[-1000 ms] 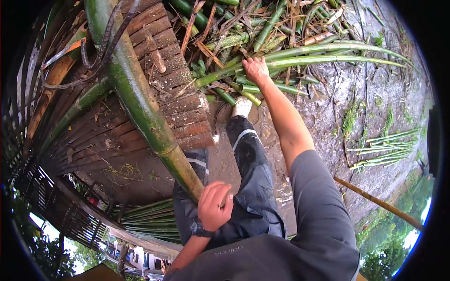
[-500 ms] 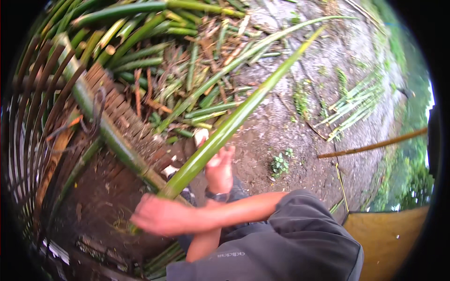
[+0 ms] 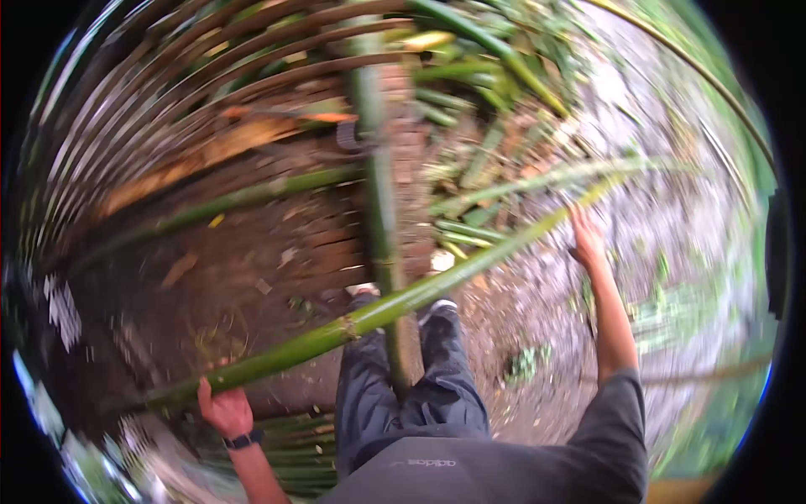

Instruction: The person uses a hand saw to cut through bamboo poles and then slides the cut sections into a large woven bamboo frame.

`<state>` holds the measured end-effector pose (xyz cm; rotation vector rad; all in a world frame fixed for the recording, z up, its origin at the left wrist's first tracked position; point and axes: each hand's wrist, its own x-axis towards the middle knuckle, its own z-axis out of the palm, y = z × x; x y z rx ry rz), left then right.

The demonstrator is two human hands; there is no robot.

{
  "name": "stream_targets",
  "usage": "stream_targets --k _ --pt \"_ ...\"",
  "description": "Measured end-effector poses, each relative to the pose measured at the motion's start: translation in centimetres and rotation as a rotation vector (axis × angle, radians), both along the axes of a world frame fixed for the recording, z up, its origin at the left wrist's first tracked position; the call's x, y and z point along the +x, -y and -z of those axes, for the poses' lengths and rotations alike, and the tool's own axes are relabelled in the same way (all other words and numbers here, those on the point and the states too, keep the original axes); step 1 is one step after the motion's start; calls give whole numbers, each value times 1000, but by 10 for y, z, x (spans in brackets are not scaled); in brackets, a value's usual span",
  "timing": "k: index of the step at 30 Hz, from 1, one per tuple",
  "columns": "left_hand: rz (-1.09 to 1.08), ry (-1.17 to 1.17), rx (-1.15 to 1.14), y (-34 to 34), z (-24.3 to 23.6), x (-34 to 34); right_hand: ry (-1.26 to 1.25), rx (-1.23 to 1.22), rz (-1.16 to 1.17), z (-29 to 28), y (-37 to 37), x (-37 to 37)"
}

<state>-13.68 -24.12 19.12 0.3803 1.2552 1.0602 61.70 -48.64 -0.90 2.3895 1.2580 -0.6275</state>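
Note:
A long green bamboo pole [image 3: 420,290] slants across in front of me, rising from lower left to upper right. Near its lower left end my left hand [image 3: 227,409], a dark band on its wrist, is closed round it, with fingertips showing over the top edge. Toward the thinner, yellowish far end, my right hand [image 3: 588,238] is against the pole, its fingers closed at the edge and somewhat blurred. Beneath, a second bamboo pole [image 3: 382,193] runs from the top of the view down between my legs, crossed by the held one.
Curved brown slats [image 3: 193,109] fill the upper left. Cut green bamboo pieces [image 3: 470,80] lie heaped beyond a strip of brickwork [image 3: 409,160]. Another bamboo pole [image 3: 243,197] lies at the left. A small leafy plant [image 3: 527,363] grows at the right, near pale stalks [image 3: 688,323].
My crossed arms have come apart: the left hand is now at far left, the right at far right. The held pole has swung flatter and leftward, and the view has turned.

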Motion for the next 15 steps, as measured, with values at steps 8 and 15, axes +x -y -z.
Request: stream_targets --k 8,15 --pt "-65 -199 344 -38 -72 -109 -135 220 -331 48 -21 -75" --pt "-221 158 151 -34 50 -143 -481 327 -425 -6 -82 -229"
